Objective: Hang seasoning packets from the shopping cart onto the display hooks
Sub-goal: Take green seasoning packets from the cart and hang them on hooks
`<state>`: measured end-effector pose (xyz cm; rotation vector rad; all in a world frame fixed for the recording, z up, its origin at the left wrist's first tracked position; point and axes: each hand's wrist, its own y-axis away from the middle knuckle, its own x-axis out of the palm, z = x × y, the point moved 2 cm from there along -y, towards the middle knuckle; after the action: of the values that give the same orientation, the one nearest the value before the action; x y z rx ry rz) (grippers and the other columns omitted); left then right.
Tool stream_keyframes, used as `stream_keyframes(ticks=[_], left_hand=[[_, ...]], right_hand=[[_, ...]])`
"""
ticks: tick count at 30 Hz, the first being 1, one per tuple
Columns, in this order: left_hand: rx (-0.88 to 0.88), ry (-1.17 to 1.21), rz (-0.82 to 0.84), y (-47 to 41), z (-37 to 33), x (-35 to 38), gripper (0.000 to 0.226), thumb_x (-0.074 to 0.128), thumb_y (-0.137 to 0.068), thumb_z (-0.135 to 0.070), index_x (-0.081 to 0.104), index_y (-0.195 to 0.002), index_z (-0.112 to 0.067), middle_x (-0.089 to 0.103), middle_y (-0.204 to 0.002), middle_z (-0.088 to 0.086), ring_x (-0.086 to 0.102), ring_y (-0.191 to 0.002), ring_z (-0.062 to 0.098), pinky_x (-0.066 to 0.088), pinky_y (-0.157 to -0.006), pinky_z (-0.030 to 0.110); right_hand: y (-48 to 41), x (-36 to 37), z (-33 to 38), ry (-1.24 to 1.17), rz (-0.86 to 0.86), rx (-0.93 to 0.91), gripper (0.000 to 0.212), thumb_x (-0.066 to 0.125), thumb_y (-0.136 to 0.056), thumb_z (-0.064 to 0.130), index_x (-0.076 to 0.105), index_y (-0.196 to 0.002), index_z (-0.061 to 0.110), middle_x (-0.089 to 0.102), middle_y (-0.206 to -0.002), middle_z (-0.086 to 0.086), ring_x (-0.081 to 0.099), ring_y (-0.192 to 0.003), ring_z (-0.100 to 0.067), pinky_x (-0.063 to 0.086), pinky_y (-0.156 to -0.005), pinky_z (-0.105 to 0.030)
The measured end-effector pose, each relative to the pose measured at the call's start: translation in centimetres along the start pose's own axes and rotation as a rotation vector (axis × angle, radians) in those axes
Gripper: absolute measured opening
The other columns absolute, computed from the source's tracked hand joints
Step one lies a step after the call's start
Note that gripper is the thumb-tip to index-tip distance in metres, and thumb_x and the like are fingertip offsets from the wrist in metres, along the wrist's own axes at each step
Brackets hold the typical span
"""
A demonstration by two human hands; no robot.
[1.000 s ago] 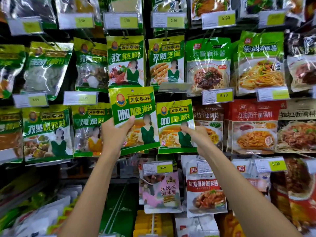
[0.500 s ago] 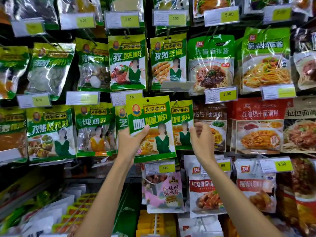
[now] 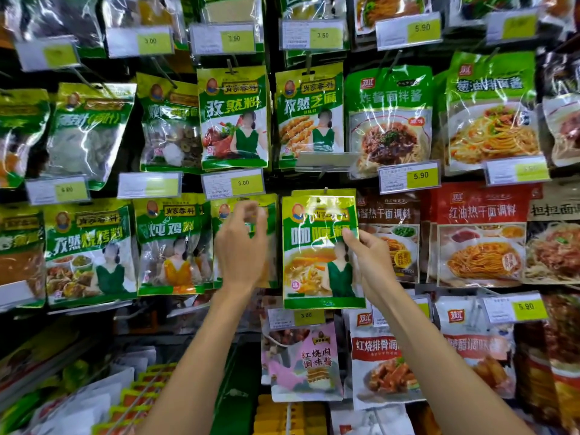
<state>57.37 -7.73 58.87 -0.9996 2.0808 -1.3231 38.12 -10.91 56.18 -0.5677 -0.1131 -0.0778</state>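
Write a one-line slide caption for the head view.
Right hand pinches the curry packet by its edge; left hand hovers beside it.

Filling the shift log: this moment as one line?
step: hanging curry packet; right hand: pinches its right edge; left hand: holds nothing; on hook: cannot tell

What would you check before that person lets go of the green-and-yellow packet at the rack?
1. Packet hole threaded on the hook: cannot tell, glare and blur hide the top.
2. Right hand grip: ok, it pinches the packet's right edge.
3. Left hand clear of the packet: ok, it is beside it.
4. Packet upright, front facing out: ok.
5. Price tag below uncovered: ok, readable.
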Motion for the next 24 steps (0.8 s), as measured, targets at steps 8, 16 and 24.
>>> stream_keyframes(ticks=[8, 16, 24], left_hand=[[0.457, -0.467, -0.160, -5.7, 2.2, 0.5, 0.037, 0.044, -0.098, -0.019, 0.049, -0.130, -0.002, 0.052, -0.133, 0.016, 0.047, -0.124, 0.031, 0.029, -0.111, 0.039], [0.502, -0.507, -0.092, -6.4, 3.6, 1.2, 0.037, 0.044, -0.098, -0.020, 0.050, -0.129, 0.000, 0.054, -0.128, 0.018, 0.049, -0.122, 0.031, 0.028, -0.112, 0.041], [0.516, -0.480, -0.101, -6.2, 3.3, 1.0, 0.037, 0.044, -0.098, -0.021, 0.051, -0.127, 0.000, 0.056, -0.125, 0.017, 0.051, -0.119, 0.031, 0.032, -0.109, 0.043]], right_hand=[[-1.6, -0.7, 0.4, 0.055, -0.070, -0.061, 0.036, 0.054, -0.096, 0.024, 0.062, -0.094, -0.010, 0.062, -0.086, -0.031, 0.057, -0.076, -0.034, 0.041, -0.070, -0.039], [-2.0, -1.0, 0.0, 0.066, -0.047, -0.132, 0.030, 0.054, -0.097, 0.025, 0.066, -0.099, -0.003, 0.064, -0.102, -0.030, 0.056, -0.100, -0.043, 0.045, -0.090, -0.053], [-3.9, -1.0, -0.6, 0.114, -0.136, -0.106, 0.035, 0.055, -0.097, 0.022, 0.056, -0.064, 0.010, 0.046, -0.042, 0.015, 0.041, -0.041, 0.002, 0.029, -0.044, -0.010]])
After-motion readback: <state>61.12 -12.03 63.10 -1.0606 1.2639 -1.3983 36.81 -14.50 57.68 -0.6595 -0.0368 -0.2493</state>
